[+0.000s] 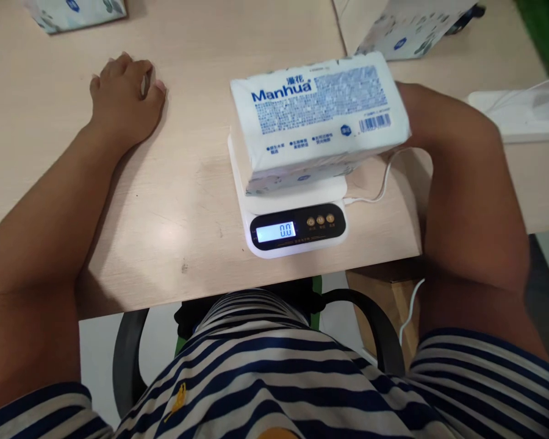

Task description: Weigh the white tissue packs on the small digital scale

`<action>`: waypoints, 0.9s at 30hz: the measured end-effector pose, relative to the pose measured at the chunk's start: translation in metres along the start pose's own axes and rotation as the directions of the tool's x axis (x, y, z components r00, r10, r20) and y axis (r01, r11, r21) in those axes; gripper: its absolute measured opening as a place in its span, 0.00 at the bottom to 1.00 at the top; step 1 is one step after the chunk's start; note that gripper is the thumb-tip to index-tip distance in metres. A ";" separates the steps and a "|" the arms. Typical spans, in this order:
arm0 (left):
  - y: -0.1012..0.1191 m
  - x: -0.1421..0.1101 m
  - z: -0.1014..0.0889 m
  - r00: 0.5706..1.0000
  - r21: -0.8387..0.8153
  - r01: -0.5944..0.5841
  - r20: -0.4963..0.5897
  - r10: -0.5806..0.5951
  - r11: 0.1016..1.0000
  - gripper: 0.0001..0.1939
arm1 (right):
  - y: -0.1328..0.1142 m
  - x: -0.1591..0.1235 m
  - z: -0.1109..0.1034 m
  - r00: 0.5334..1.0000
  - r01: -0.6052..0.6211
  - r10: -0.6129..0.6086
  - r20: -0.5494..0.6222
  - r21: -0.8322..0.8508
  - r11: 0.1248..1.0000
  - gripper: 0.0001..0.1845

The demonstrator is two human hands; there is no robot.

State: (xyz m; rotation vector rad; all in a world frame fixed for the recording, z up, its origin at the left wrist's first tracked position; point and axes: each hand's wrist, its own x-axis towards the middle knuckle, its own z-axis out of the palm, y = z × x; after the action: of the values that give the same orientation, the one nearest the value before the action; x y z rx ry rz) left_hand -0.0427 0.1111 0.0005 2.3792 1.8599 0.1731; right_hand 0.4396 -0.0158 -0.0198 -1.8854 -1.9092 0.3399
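My left hand (123, 100) rests palm down on the table with its fingers loosely bent and nothing visible in them. Over a white digital scale (297, 230), my right hand (409, 113) holds a white and pale-blue pack of tissues (320, 113) from its right end; the fingers are hidden behind the pack. "Manhua" and a barcode show on the pack's upturned face. The pack is slightly tilted and covers most of the scale's platform. Lit up, the scale's display (276, 231) reads 0.0.
A white cable (387, 177) runs from the scale's right side. Similar tissue packs stand at the far left (80, 15) and far right (400, 36). A white object with clear plastic (516, 116) lies at the right. The table's front edge (256, 286) is close to my body.
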 end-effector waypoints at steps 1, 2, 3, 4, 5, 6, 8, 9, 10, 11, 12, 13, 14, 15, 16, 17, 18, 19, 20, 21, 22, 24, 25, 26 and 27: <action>0.002 -0.002 -0.002 1.000 -0.036 0.005 -0.028 -0.006 0.999 0.36 | -0.007 -0.005 -0.017 0.999 0.004 -0.004 -0.033 -0.021 1.000 0.46; 0.004 -0.004 -0.004 0.999 -0.056 0.011 -0.052 -0.014 0.998 0.35 | -0.018 -0.011 -0.034 0.996 0.040 -0.041 -0.085 -0.018 0.999 0.50; 0.005 -0.006 -0.006 0.998 -0.037 0.012 -0.066 -0.014 0.999 0.33 | -0.032 -0.017 -0.049 0.983 0.122 -0.117 -0.143 0.025 0.992 0.53; 0.005 -0.007 -0.006 0.998 -0.016 0.013 -0.065 -0.014 1.000 0.32 | -0.049 -0.023 -0.062 0.953 0.242 -0.220 -0.208 0.087 0.966 0.55; 0.003 -0.008 -0.006 0.997 -0.005 0.012 -0.075 -0.012 1.000 0.32 | -0.068 -0.028 -0.071 0.909 0.386 -0.355 -0.217 0.123 0.914 0.60; 0.002 -0.007 -0.005 0.997 0.003 0.004 -0.077 -0.003 1.000 0.32 | -0.089 -0.032 -0.075 0.876 0.475 -0.458 -0.150 0.106 0.874 0.64; -0.003 -0.005 -0.002 0.996 0.007 -0.004 -0.087 0.005 1.000 0.33 | -0.133 -0.035 -0.072 0.835 0.549 -0.546 0.070 -0.034 0.835 0.63; -0.006 -0.004 -0.001 0.997 0.005 -0.008 -0.082 0.008 1.000 0.33 | -0.154 -0.033 -0.065 0.810 0.571 -0.545 0.218 -0.078 0.817 0.62; -0.008 -0.003 -0.001 0.997 0.000 -0.009 -0.080 0.009 1.000 0.34 | -0.173 -0.028 -0.058 0.782 0.580 -0.516 0.350 -0.105 0.808 0.62; -0.010 -0.003 0.000 0.997 -0.005 -0.009 -0.072 0.009 1.000 0.35 | -0.191 -0.021 -0.050 0.758 0.578 -0.474 0.448 -0.124 0.807 0.61; -0.011 -0.004 -0.001 0.998 -0.008 -0.008 -0.061 0.007 1.000 0.36 | -0.206 -0.012 -0.043 0.741 0.568 -0.431 0.515 -0.141 0.811 0.60; -0.011 -0.006 -0.001 0.999 -0.008 -0.004 -0.050 0.004 1.000 0.36 | -0.219 -0.001 -0.038 0.738 0.559 -0.398 0.546 -0.162 0.813 0.60; -0.010 -0.007 -0.002 0.999 -0.005 0.000 -0.035 -0.001 1.000 0.37 | -0.229 0.013 -0.036 0.747 0.551 -0.377 0.548 -0.191 0.812 0.60; -0.010 -0.009 -0.003 1.000 0.001 0.006 -0.018 -0.006 1.000 0.37 | -0.237 0.030 -0.035 0.766 0.543 -0.365 0.529 -0.229 0.808 0.59; -0.009 -0.010 -0.003 1.000 0.008 0.014 -0.002 -0.014 1.000 0.37 | -0.243 0.049 -0.038 0.795 0.530 -0.356 0.492 -0.277 0.801 0.60; -0.008 -0.011 -0.004 1.000 0.014 0.019 0.016 -0.019 1.000 0.38 | -0.248 0.070 -0.043 0.830 0.504 -0.342 0.441 -0.331 0.797 0.61; -0.007 -0.011 -0.004 0.999 0.018 0.021 0.033 -0.021 1.000 0.38 | -0.252 0.092 -0.051 0.870 0.460 -0.317 0.378 -0.389 0.798 0.63; -0.007 -0.011 -0.004 0.998 0.020 0.021 0.050 -0.022 1.000 0.38 | -0.256 0.115 -0.060 0.913 0.391 -0.278 0.298 -0.446 0.805 0.65; -0.007 -0.010 -0.004 0.998 0.019 0.021 0.065 -0.022 1.000 0.39 | -0.260 0.138 -0.070 0.945 0.320 -0.238 0.223 -0.492 0.809 0.67; -0.007 -0.009 -0.004 0.997 0.017 0.021 0.077 -0.022 1.000 0.39 | -0.263 0.160 -0.081 0.964 0.264 -0.211 0.160 -0.523 0.810 0.67; -0.008 -0.009 -0.003 0.996 0.014 0.021 0.085 -0.022 1.000 0.39 | -0.266 0.180 -0.090 0.977 0.210 -0.187 0.097 -0.542 0.814 0.66; -0.008 -0.008 -0.002 0.995 0.004 0.024 0.093 -0.024 1.000 0.40 | -0.272 0.212 -0.104 0.990 0.123 -0.143 0.006 -0.540 0.833 0.65; -0.008 -0.008 -0.001 0.995 -0.004 0.023 0.095 -0.022 1.000 0.40 | -0.274 0.223 -0.108 0.993 0.089 -0.119 -0.023 -0.532 0.842 0.66; -0.008 -0.008 -0.001 0.995 -0.014 0.020 0.097 -0.019 1.000 0.40 | -0.276 0.231 -0.110 0.995 0.063 -0.097 -0.037 -0.526 0.848 0.67; -0.008 -0.008 -0.001 0.995 -0.026 0.014 0.099 -0.011 1.000 0.40 | -0.279 0.235 -0.109 0.996 0.054 -0.083 -0.033 -0.520 0.852 0.67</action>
State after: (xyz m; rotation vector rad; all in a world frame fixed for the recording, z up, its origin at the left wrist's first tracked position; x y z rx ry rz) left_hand -0.0528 0.1051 -0.0005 2.3134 1.8168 0.0765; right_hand 0.2488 0.1913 0.2361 -2.1092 -2.1773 -0.2860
